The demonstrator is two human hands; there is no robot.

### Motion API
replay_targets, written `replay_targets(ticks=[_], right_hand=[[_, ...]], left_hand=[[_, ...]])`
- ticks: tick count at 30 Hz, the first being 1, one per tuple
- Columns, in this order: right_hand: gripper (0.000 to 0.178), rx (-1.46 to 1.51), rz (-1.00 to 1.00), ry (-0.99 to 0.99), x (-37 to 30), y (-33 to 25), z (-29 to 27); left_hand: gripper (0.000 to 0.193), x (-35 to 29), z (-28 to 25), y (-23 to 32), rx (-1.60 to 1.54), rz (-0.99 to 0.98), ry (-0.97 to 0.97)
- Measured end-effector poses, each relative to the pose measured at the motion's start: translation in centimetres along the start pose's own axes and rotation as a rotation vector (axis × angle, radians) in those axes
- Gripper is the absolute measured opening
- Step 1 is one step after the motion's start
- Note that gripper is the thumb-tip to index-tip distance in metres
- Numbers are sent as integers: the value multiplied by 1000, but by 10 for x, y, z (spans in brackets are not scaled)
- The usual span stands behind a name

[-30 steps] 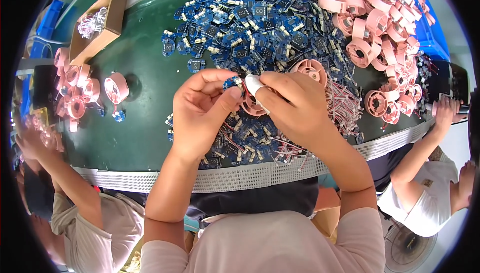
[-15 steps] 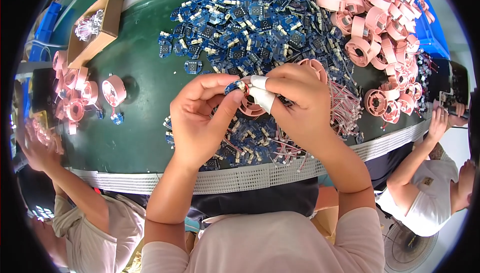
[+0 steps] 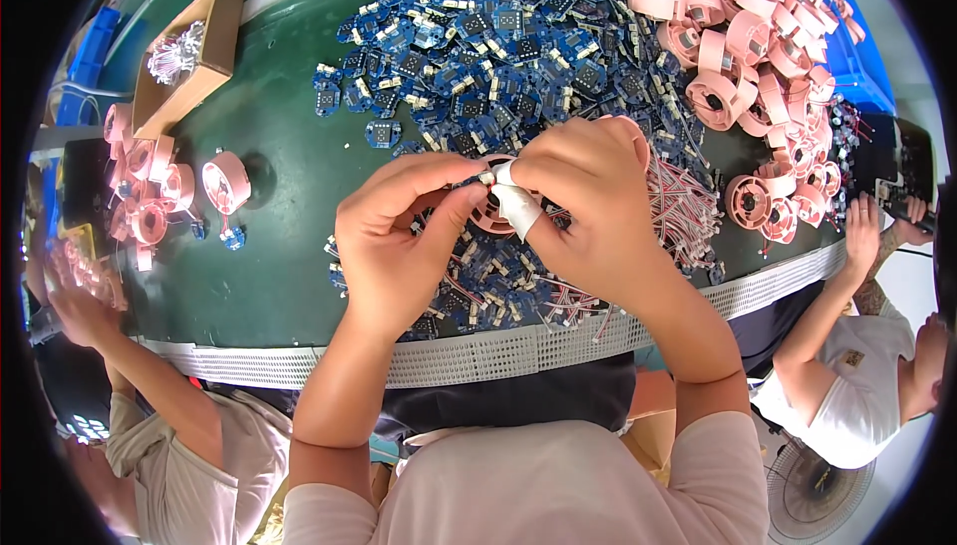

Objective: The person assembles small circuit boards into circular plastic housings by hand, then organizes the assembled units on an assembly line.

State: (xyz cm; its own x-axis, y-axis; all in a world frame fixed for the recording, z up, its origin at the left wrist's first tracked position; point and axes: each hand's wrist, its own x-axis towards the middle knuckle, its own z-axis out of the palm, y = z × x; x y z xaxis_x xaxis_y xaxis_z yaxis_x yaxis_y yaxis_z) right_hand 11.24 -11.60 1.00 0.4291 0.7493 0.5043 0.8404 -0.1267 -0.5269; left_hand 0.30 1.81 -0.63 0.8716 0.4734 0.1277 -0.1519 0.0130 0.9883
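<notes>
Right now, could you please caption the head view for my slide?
Left hand and right hand meet at a white connector near blue circuit boards.

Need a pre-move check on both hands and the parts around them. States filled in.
1. Left hand pinching the small blue circuit board: ok, board mostly hidden.
2. White fingertip coverings on right hand: ok, on thumb and forefinger.
3. Small white connector fully seated: cannot tell, fingertips crowd it.
4. Round pink plastic housing below the fingertips free of other parts: not ok, blue boards crowd it.
5. Pile of red-and-white wires beside right hand: ok, looks within easy reach.
</notes>
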Motion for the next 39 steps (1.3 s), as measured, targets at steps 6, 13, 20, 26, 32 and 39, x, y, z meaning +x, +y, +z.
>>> replay_targets(ticks=[6, 13, 20, 26, 32, 39], right_hand=[[11, 142, -29, -28, -6, 11, -1], [11, 546, 15, -84, -11, 9, -4], [16, 464, -60, 22, -4, 9, -13], [19, -477, 456, 853, -20, 81, -104], [24, -1029, 517, 615, -38, 138, -142], [19, -746, 251, 747, -41, 123, -136]], left_hand=[[19, 4, -3, 8, 94, 24, -123], [22, 0, -15, 20, 46, 23, -291], [19, 0, -8, 26, 54, 115, -166], [13, 9, -64, 19, 162, 233, 370], [17, 21, -93, 18, 474, 252, 636], [22, 23, -38, 13, 1001, 486, 219]])
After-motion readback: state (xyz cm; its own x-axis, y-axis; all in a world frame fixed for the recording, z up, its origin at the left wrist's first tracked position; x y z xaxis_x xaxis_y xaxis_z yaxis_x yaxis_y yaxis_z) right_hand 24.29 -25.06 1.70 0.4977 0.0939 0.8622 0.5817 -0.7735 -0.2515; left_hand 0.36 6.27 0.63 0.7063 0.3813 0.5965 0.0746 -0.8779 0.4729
